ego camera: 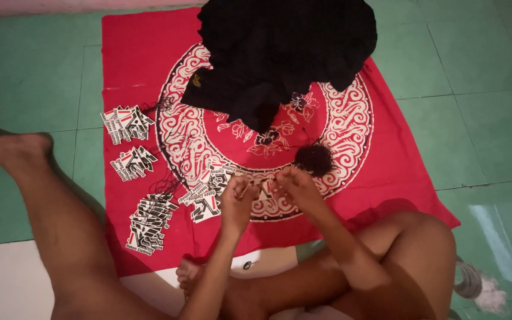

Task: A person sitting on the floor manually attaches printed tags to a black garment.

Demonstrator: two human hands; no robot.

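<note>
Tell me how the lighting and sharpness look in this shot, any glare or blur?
Head view: dim, warm light; the black garment pile loses all detail in shadow; a pale glare patch on the green floor tiles at lower right; the left hand and right hand are slightly soft; the small item between them is unclear.

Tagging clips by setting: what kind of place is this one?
Probably a home floor used as a work spot, not a workshop. The person sits on the green tiled floor over a red patterned cloth, with piles of printed card tags and a heap of black fabric. Both hands work together above the cloth.
</note>
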